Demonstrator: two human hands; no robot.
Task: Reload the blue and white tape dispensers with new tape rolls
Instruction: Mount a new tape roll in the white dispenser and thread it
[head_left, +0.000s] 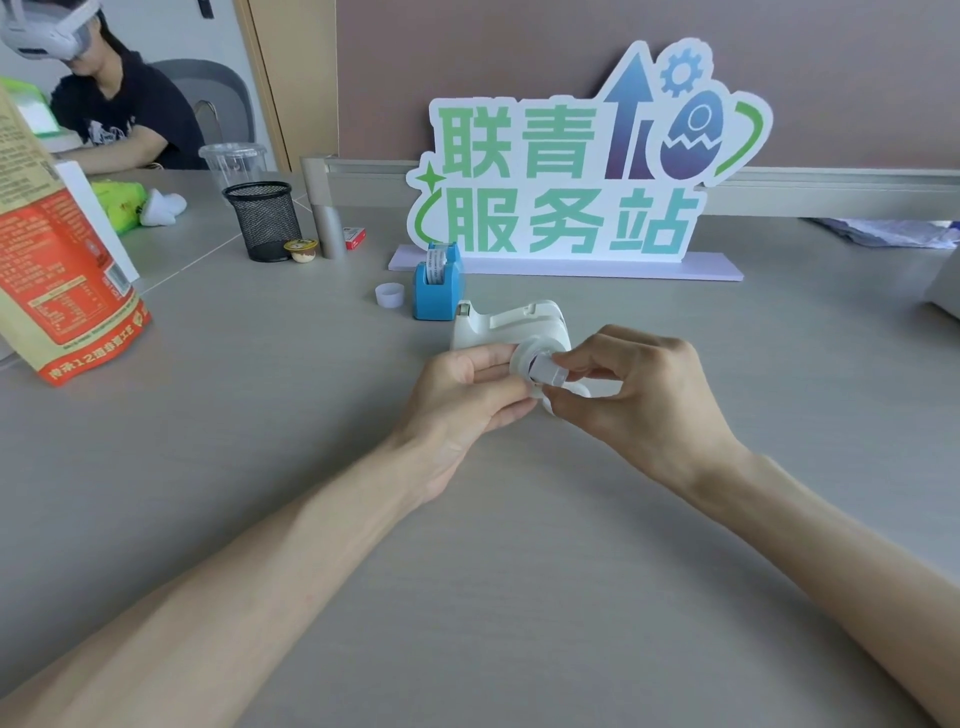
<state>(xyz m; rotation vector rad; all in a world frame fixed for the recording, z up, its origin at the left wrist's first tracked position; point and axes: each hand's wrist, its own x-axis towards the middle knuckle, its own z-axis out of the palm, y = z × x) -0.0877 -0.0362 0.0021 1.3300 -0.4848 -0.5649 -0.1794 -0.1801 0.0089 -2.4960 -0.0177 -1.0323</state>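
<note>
Low over the desk (260, 441), our left hand (467, 395) grips a white tape roll (521, 358) while our right hand (644, 384) pinches the plastic hub (546, 372) at its core. Pushed in skewed, it may jam or pop free. Just behind sits the white tape dispenser (514, 319); beyond, the blue tape dispenser (436, 299), tape showing.

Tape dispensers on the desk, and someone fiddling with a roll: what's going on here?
A person at a grey desk is reloading tape dispensers. The left hand holds a white tape roll, while the right hand pinches a small white hub at the roll's centre, just in front of the white dispenser. The blue dispenser stands further back with tape already in it, and a small white ring lies beside it.
</note>
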